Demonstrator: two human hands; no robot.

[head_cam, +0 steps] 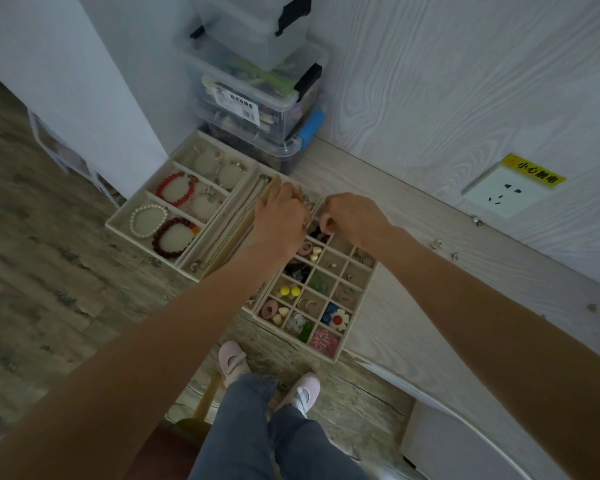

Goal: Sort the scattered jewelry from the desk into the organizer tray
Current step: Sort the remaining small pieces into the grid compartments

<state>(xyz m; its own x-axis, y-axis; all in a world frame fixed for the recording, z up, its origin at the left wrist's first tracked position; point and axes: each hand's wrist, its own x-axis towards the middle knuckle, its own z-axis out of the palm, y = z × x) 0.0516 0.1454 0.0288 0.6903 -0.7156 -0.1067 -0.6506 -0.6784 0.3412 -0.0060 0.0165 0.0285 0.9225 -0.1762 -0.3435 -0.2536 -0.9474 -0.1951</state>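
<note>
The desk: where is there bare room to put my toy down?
Bare desk lies right of the grid tray, up to the wall, with only a few loose bits along the wall edge. It is crowded on the left: grid tray, necklace tray, bracelet tray and stacked bins, with both hands over the trays.

dim, bluish, even light | soft shadows | wide-angle bending at edges | slightly soft

Red bracelet [174, 189], white pearl bracelet [148, 221].
</note>
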